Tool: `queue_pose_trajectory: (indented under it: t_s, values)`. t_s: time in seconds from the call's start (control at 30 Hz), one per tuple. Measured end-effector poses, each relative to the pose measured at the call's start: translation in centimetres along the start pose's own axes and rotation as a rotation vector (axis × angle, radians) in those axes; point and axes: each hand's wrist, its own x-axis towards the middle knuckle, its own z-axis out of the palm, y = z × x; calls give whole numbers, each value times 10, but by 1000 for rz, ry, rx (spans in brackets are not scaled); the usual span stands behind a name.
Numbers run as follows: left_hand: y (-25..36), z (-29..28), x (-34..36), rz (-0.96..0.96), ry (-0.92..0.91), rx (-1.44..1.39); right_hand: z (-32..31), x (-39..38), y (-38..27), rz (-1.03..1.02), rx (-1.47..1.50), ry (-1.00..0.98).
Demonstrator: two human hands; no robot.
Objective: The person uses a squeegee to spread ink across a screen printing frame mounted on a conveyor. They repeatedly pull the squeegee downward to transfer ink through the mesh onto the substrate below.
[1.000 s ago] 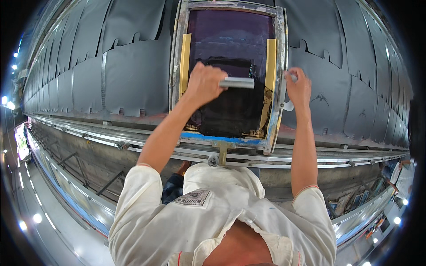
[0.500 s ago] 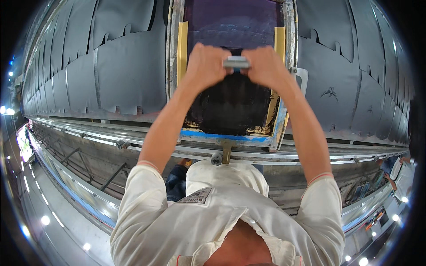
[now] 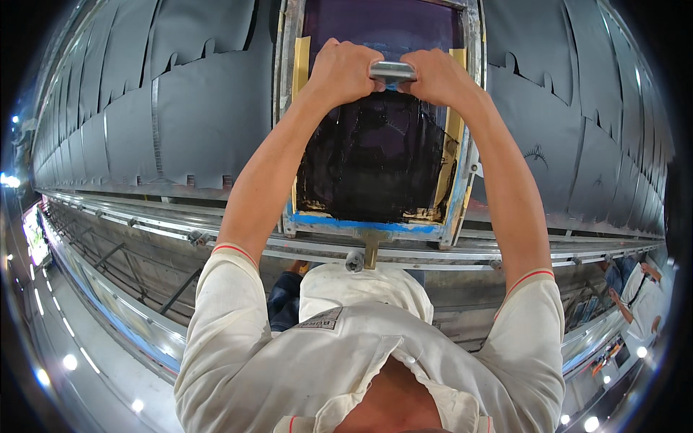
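A squeegee [image 3: 392, 71] with a grey metal-looking holder spans the gap between my hands, over a screen-printing frame [image 3: 279, 86]. My left hand [image 3: 345, 71] is closed round its left end and my right hand [image 3: 437, 76] round its right end; both hide much of it. Its blade edge cannot be made out. Glossy black ink [image 3: 368, 169] with streaks coats the near part of the screen. Beyond the squeegee, the dark purple mesh [image 3: 382, 22] shows. Yellow tape [image 3: 301, 54] lines the sides, and blue tape [image 3: 361, 224] the near edge.
Dark grey sheets [image 3: 209, 115] with cut-out edges lie on the long table on both sides. A metal rail [image 3: 426, 257] runs along its near edge, with a round knob [image 3: 354, 261] by the frame. Another person [image 3: 639, 296] stands at the far right.
Both my hands have moved the squeegee farther from me along the screen. Streaked ink now shows on the near side. The person at far right has shifted.
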Motion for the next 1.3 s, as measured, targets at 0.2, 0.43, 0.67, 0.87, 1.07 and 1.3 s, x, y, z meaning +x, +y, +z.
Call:
queue_pose_trajectory:
  t_s: [0.2,0.43,0.67,0.87,1.07,1.3]
  values:
    - [13,18,-39,28,80,-67,32,-35,-12,-76,-62,77]
    - [73,28,-148,32,116,17,66,-135,-40,-79,229,107]
    - [82,17,-148,-49,83,85,65,-120,82,625,224,804]
    - [75,-2,-170,-17,178,13,20,-126,49,715,514,738]
    - [-11,-59,-220,-49,120,58,92,-68,-46,425,437,934]
    - [-146,-151,-311,-135,95,88,162,37,-217,289,766,988]
